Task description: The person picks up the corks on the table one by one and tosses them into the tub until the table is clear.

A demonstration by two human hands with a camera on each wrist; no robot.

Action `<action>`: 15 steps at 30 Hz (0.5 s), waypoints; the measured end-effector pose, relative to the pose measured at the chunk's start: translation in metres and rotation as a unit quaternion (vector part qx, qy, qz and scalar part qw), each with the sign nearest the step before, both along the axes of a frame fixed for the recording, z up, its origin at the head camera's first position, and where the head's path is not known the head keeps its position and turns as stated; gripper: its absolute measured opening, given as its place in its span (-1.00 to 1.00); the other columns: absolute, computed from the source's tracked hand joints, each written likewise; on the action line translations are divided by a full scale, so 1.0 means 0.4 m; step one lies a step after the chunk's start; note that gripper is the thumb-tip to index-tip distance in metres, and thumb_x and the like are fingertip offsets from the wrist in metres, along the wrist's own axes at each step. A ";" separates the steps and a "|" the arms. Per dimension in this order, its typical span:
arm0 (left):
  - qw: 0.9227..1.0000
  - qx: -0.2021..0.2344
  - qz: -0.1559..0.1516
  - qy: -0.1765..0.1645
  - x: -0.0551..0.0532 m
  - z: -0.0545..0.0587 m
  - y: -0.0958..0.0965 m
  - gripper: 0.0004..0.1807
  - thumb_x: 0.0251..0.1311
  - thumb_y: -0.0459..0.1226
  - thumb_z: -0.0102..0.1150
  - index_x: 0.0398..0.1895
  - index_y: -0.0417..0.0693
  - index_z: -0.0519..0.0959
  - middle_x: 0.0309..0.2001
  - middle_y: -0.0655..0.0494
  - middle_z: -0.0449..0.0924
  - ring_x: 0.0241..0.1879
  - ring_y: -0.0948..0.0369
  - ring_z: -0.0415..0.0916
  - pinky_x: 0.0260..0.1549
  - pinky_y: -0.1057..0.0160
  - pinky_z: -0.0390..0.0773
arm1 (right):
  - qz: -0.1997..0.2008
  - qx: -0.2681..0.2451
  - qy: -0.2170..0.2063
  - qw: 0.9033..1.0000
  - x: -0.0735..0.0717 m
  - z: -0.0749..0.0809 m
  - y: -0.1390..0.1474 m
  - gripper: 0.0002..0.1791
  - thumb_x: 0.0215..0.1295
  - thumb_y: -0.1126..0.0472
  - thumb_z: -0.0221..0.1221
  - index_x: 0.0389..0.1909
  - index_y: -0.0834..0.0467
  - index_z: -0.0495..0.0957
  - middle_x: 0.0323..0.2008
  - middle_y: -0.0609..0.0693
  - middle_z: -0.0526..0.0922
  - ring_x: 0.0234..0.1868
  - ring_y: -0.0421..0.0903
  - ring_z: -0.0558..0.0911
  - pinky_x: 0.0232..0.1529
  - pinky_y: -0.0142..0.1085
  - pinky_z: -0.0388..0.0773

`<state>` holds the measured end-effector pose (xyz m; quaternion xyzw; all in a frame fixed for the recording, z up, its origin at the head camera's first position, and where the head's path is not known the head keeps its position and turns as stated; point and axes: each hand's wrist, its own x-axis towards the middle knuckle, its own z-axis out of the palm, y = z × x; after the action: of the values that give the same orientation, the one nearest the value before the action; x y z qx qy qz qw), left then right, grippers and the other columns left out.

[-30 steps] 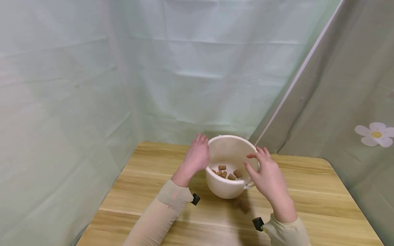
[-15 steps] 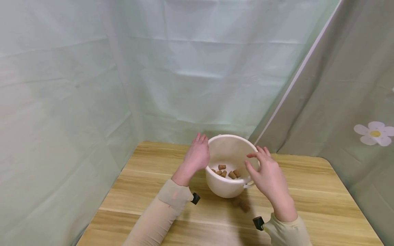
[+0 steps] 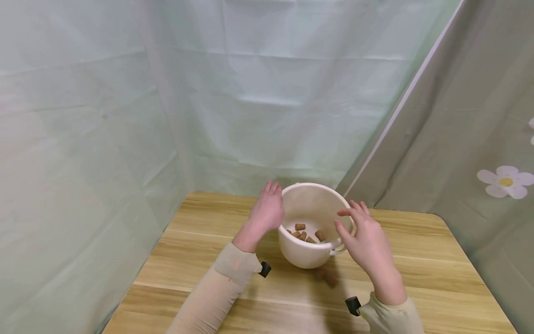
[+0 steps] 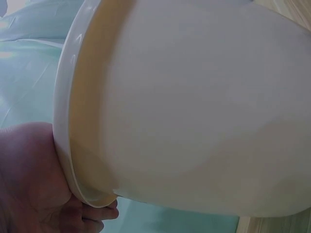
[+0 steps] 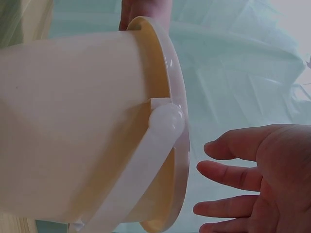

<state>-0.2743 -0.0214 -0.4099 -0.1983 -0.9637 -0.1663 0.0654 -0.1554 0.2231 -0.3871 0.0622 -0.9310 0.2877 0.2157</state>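
A cream-white bucket point(image 3: 306, 257) stands upright on the wooden table. Several brown corks point(image 3: 320, 235) lie loose on its floor. My left hand point(image 3: 268, 208) holds the bucket's left rim. The left wrist view shows that hand's fingers point(image 4: 99, 212) bent below the rim, on the outside; its thumb is hidden. Beside and above the right rim is my right hand point(image 3: 368, 236), holding nothing, with thumb and fingers spread apart. In the right wrist view, a gap separates its fingertips point(image 5: 210, 167) from the rim. The bucket's white handle point(image 5: 133, 170) hangs down on this side.
Two brown corks point(image 3: 331, 279) lie in shadow on the table point(image 3: 292, 311), just in front of the bucket. Pale green cloth point(image 3: 267, 102) hangs behind and to the left. A grey curtain point(image 3: 454, 139) with white flowers hangs at the right.
Two corks inside the bucket have rolled and shifted slightly. My right hand has moved a little to the right. The left hand and bucket have stayed in place.
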 end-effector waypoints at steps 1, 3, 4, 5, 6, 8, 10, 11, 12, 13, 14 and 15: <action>1.000 0.000 0.000 0.000 0.000 0.001 0.001 -0.48 0.72 -0.30 -0.27 0.57 -0.43 0.28 0.61 -0.31 0.18 0.67 -0.20 -0.06 0.63 -0.07 -0.06 | 0.000 -0.001 0.002 1.000 0.001 -0.001 0.002 -0.77 0.45 0.17 0.35 0.01 0.18 0.73 0.41 0.36 0.52 0.52 0.42 0.34 0.48 0.37 0.29; 1.000 0.001 0.000 -0.001 0.001 0.003 0.001 -0.48 0.72 -0.30 -0.27 0.57 -0.43 0.28 0.62 -0.31 0.17 0.67 -0.20 -0.06 0.63 -0.07 -0.07 | -0.001 -0.001 0.007 1.000 0.004 -0.001 0.005 -0.78 0.44 0.18 0.35 0.00 0.18 0.73 0.40 0.37 0.53 0.52 0.43 0.35 0.47 0.38 0.30; 1.000 0.002 0.001 -0.003 0.002 0.004 0.002 -0.48 0.72 -0.30 -0.27 0.57 -0.43 0.28 0.62 -0.30 0.17 0.67 -0.20 -0.06 0.63 -0.06 -0.07 | -0.001 -0.001 0.009 1.000 0.006 -0.001 0.006 -0.78 0.44 0.18 0.35 0.01 0.18 0.73 0.40 0.37 0.53 0.52 0.43 0.35 0.48 0.38 0.29; 1.000 0.003 0.001 -0.003 0.002 0.005 0.003 -0.48 0.72 -0.30 -0.27 0.57 -0.43 0.28 0.62 -0.30 0.16 0.67 -0.20 -0.06 0.63 -0.06 -0.07 | 0.000 -0.001 0.009 1.000 0.007 0.000 0.007 -0.78 0.45 0.18 0.35 0.01 0.18 0.74 0.40 0.37 0.53 0.52 0.43 0.35 0.48 0.38 0.29; 1.000 0.004 0.001 -0.004 0.003 0.005 0.003 -0.48 0.72 -0.30 -0.27 0.57 -0.43 0.28 0.62 -0.30 0.17 0.67 -0.20 -0.06 0.64 -0.06 -0.07 | -0.001 -0.001 0.009 1.000 0.008 0.001 0.008 -0.78 0.45 0.18 0.34 0.01 0.18 0.74 0.40 0.37 0.53 0.52 0.43 0.35 0.47 0.38 0.29; 1.000 0.002 0.001 -0.003 0.001 0.003 0.005 -0.47 0.72 -0.30 -0.28 0.56 -0.44 0.28 0.62 -0.30 0.17 0.67 -0.20 -0.06 0.64 -0.07 -0.06 | -0.002 0.000 0.007 1.000 0.010 0.002 0.011 -0.78 0.46 0.17 0.34 0.02 0.18 0.74 0.40 0.38 0.52 0.52 0.42 0.34 0.48 0.38 0.29; 1.000 0.000 0.000 -0.002 0.000 0.002 0.006 -0.47 0.71 -0.30 -0.29 0.56 -0.44 0.28 0.62 -0.31 0.18 0.67 -0.20 -0.06 0.64 -0.08 -0.04 | -0.002 0.002 0.003 1.000 0.012 0.003 0.013 -0.78 0.48 0.17 0.33 0.02 0.18 0.74 0.41 0.38 0.51 0.53 0.42 0.33 0.48 0.37 0.29; 1.000 -0.002 -0.001 0.000 0.000 0.001 0.007 -0.47 0.71 -0.30 -0.30 0.56 -0.45 0.28 0.61 -0.31 0.18 0.67 -0.20 -0.05 0.64 -0.08 -0.03 | -0.002 0.003 0.001 1.000 0.012 0.004 0.015 -0.77 0.48 0.16 0.32 0.03 0.18 0.74 0.41 0.38 0.51 0.53 0.42 0.33 0.48 0.38 0.29; 1.000 -0.004 -0.002 0.001 0.000 0.001 0.007 -0.47 0.71 -0.30 -0.30 0.56 -0.45 0.28 0.61 -0.32 0.19 0.66 -0.20 -0.05 0.63 -0.09 -0.03 | -0.002 0.004 0.000 1.000 0.013 0.004 0.016 -0.77 0.49 0.16 0.32 0.03 0.18 0.73 0.41 0.38 0.51 0.53 0.42 0.33 0.48 0.38 0.29; 1.000 -0.004 -0.003 0.003 -0.001 0.000 0.007 -0.47 0.71 -0.30 -0.30 0.56 -0.45 0.29 0.61 -0.32 0.19 0.66 -0.21 -0.04 0.63 -0.09 -0.02 | -0.002 0.004 0.000 1.000 0.013 0.004 0.017 -0.77 0.49 0.16 0.32 0.03 0.18 0.73 0.41 0.38 0.51 0.53 0.42 0.33 0.48 0.38 0.29; 1.000 -0.004 -0.004 0.004 -0.001 -0.001 0.008 -0.47 0.71 -0.30 -0.31 0.56 -0.45 0.28 0.61 -0.32 0.19 0.66 -0.21 -0.04 0.63 -0.09 -0.02 | -0.002 0.005 0.000 1.000 0.014 0.004 0.017 -0.77 0.49 0.16 0.32 0.03 0.18 0.73 0.41 0.39 0.50 0.53 0.42 0.33 0.48 0.38 0.28; 1.000 -0.003 -0.005 0.004 -0.001 0.000 0.008 -0.47 0.71 -0.30 -0.31 0.56 -0.45 0.28 0.61 -0.32 0.19 0.66 -0.21 -0.04 0.63 -0.09 -0.02 | -0.002 0.004 -0.001 1.000 0.014 0.005 0.018 -0.77 0.50 0.15 0.32 0.04 0.18 0.73 0.42 0.39 0.50 0.53 0.42 0.32 0.48 0.38 0.28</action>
<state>-0.2748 -0.0184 -0.4101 -0.2039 -0.9630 -0.1624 0.0680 -0.1497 0.2302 -0.3852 0.0616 -0.9326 0.2833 0.2152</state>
